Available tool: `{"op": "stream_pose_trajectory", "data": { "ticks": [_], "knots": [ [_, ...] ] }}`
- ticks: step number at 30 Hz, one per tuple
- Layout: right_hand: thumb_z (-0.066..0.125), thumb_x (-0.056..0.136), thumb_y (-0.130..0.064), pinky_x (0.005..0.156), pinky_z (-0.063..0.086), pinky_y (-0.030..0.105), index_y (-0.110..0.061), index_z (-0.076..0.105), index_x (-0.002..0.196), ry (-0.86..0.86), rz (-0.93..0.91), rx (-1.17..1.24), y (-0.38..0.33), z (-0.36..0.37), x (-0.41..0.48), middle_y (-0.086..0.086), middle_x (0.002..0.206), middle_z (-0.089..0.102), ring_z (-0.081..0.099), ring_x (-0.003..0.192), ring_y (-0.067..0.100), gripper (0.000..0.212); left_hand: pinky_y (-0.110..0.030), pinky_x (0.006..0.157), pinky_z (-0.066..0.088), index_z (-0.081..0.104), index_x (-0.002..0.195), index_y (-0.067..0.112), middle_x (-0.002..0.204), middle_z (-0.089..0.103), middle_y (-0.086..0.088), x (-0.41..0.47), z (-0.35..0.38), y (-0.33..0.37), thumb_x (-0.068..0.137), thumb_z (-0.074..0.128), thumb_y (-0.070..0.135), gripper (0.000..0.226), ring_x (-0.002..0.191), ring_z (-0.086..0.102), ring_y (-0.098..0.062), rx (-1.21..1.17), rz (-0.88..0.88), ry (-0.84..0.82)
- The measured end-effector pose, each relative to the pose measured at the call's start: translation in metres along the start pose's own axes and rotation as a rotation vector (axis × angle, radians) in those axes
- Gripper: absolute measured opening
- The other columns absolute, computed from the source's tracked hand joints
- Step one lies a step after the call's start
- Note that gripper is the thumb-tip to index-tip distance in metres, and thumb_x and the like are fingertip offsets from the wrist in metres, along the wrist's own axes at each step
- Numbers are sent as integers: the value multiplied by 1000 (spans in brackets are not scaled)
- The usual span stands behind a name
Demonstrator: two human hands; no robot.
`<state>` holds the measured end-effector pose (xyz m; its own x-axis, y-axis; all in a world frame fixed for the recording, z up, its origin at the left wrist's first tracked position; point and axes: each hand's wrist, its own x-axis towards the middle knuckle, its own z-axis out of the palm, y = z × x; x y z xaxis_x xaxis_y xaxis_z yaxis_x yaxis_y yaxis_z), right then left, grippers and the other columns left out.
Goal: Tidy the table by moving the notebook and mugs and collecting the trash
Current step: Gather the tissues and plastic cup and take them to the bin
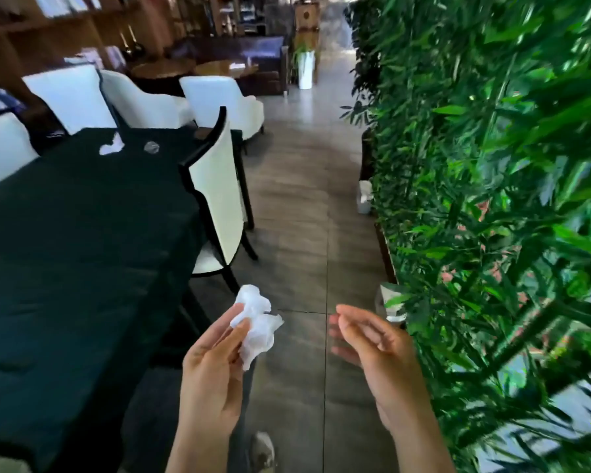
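My left hand [212, 363] pinches a crumpled tissue [256, 322] over the floor beside the table [65, 250], and my right hand [372, 343] hangs empty with its fingers loosely spread. I judge this is the trash-collecting step, mid-carry. Farther up the table lie another white scrap [111, 146] and a small grey wad [152, 147], possibly foil but blurred; next I need to reach those or find a bin. No notebook or mugs in view.

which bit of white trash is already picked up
The crumpled white tissue pinched in the left hand; the other white scrap lies on the dark table.
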<state>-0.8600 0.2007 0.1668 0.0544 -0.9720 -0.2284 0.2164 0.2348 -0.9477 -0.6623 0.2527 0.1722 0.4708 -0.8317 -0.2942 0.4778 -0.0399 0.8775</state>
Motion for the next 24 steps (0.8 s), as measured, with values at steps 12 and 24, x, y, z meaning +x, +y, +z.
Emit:
{"op": "stream_pose_trajectory", "data": {
  "ticks": [12, 24],
  "knots": [
    [70, 94, -9, 71, 65, 31, -16, 79, 105, 94, -66, -82, -27, 63, 176, 5, 99, 81, 78, 92, 20, 16, -22, 65, 61, 78, 115, 9, 93, 78, -13, 177, 63, 46, 78, 71, 19, 39, 83, 75, -21, 17, 22, -129],
    [70, 94, -9, 73, 65, 30, -19, 78, 108, 114, -92, -77, -69, 127, 334, 3, 99, 82, 78, 93, 17, 19, -18, 65, 58, 83, 100, 17, 85, 78, -6, 352, 119, 92, 89, 66, 5, 23, 76, 73, -14, 44, 48, -162]
  ]
}}
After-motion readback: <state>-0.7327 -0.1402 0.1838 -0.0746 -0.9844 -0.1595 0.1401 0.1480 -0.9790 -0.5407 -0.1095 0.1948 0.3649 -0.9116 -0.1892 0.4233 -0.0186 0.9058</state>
